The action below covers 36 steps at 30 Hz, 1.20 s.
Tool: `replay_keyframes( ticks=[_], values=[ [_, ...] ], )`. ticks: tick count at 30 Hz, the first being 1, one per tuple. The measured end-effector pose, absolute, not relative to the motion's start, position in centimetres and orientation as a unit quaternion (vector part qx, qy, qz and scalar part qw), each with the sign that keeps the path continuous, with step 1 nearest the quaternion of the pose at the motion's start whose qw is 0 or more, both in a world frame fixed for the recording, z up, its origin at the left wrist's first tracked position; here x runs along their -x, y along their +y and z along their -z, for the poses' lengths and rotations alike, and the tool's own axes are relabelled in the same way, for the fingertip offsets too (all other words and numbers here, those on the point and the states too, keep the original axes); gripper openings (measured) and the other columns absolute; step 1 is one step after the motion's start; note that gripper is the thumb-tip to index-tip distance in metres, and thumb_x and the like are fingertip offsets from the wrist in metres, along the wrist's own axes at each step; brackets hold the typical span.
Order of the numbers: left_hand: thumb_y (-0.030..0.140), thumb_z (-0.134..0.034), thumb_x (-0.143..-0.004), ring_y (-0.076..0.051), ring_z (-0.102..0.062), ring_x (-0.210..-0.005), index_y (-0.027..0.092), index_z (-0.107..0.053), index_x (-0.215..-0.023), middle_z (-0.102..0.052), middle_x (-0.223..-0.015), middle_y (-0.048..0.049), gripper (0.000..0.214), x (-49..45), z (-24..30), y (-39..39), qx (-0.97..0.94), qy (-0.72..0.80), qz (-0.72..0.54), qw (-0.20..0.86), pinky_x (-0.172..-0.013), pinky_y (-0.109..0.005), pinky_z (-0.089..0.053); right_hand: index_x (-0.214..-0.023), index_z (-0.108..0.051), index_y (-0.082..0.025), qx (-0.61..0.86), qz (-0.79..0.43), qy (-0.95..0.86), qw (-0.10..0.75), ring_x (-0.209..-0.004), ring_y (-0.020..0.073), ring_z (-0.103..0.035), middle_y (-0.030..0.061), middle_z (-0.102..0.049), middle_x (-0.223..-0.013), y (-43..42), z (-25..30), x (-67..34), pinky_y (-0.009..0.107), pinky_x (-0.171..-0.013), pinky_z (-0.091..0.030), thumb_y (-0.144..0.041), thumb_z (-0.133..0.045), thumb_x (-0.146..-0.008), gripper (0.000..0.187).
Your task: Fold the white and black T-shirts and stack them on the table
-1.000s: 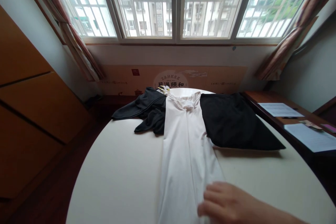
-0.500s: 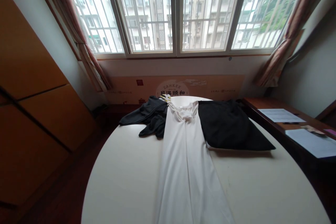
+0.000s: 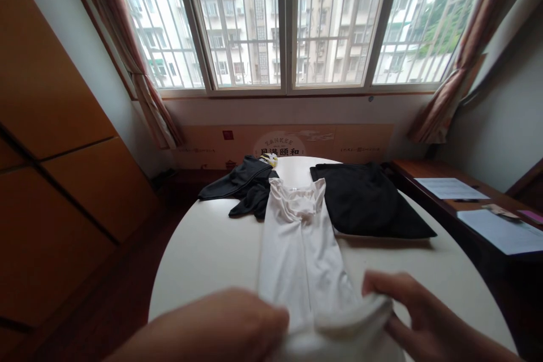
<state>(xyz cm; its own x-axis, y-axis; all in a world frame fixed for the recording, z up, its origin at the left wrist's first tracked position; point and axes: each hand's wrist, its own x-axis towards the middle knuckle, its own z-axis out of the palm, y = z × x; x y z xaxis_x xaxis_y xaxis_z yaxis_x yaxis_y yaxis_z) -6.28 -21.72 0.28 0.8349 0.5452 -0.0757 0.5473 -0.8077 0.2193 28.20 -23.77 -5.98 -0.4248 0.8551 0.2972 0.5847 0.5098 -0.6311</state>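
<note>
Head view: the white garment (image 3: pixel 307 254) lies lengthwise on the round table (image 3: pixel 203 260), its near end raised; I'd judge it light, limp, perhaps slippery, best held by that end's two corners. The right hand (image 3: pixel 418 311) pinches its edge; the left hand (image 3: pixel 246 317) blurs beside it, grip unclear. Black clothes (image 3: pixel 369 203) flank its far end.

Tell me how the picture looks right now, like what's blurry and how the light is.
Head view: left hand, right hand and the near end of the white garment blurred; head view: window bright, pale in places, cabinet dim; head view: soft shadow along the near edge of the right-hand black cloth.
</note>
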Motion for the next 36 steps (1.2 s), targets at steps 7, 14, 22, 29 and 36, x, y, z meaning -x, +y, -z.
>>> replay_keyframes(
  ticks=[7, 14, 22, 29, 36],
  values=[
    [0.026, -0.052, -0.096, -0.015, -0.054, -0.066, 0.02, -0.054, -0.08, -0.064, -0.076, -0.0025, 0.017, 1.0, -2.4, -3.0, -0.857, 0.498, -0.103, 0.083, -0.058, -0.026, -0.03, -0.066, -0.047, -0.022, 0.587, -0.109, -0.745, 0.298, -0.063, 0.0154, -0.052, -0.0001, -0.057, -0.065, -3.5, 4.7, -27.1, 0.027, -0.059, -0.031, -0.019, -0.05, -0.083, 0.017],
    [0.016, -0.044, -0.104, -0.025, -0.07, -0.097, 0.013, -0.062, -0.11, -0.075, -0.109, -0.0186, 0.019, -0.7, 3.4, 7.1, -0.797, 0.585, -0.142, 0.051, -0.079, -0.03, -0.045, -0.104, -0.074, -0.015, 0.701, -0.015, -0.698, 0.145, -0.102, 0.0299, -0.072, 0.0169, -0.077, -0.113, 6.8, 4.7, -25.2, 0.03, -0.071, -0.042, -0.022, -0.056, -0.088, 0.025],
    [0.041, -0.04, -0.112, -0.035, -0.073, -0.115, 0.012, -0.059, -0.124, -0.074, -0.122, -0.0221, 0.037, -1.0, 7.1, 9.6, -0.707, 0.693, -0.13, 0.046, -0.093, -0.038, -0.053, -0.12, -0.07, -0.016, 0.689, 0.016, -0.72, 0.076, -0.116, 0.034, -0.065, 0.0174, -0.075, -0.122, 9.2, 8.7, -25.2, 0.04, -0.09, -0.048, -0.021, -0.05, -0.096, 0.031],
    [0.014, -0.038, -0.104, -0.032, -0.065, -0.124, 0.009, -0.056, -0.135, -0.068, -0.131, -0.0216, 0.037, -2.8, 6.6, 5.6, -0.774, 0.599, -0.177, -0.107, -0.104, -0.04, -0.049, -0.134, -0.061, -0.006, 0.661, 0.127, -0.722, 0.161, -0.128, 0.0364, -0.056, 0.0272, -0.065, -0.137, 5.4, 8.4, -22.3, 0.047, -0.106, -0.041, -0.021, -0.044, -0.101, 0.041],
    [0.043, -0.04, -0.108, -0.036, -0.042, -0.154, 0.003, -0.043, -0.156, -0.047, -0.162, -0.0262, 0.062, -2.3, 11.3, -3.5, -0.906, 0.411, -0.103, 0.005, -0.125, -0.049, -0.033, -0.166, -0.038, -0.007, 0.471, -0.069, -0.877, 0.062, -0.161, 0.0319, -0.03, 0.0178, -0.035, -0.172, 4.7, 11.7, -21.3, 0.048, -0.129, -0.024, -0.04, -0.033, -0.109, 0.066]
  ],
)
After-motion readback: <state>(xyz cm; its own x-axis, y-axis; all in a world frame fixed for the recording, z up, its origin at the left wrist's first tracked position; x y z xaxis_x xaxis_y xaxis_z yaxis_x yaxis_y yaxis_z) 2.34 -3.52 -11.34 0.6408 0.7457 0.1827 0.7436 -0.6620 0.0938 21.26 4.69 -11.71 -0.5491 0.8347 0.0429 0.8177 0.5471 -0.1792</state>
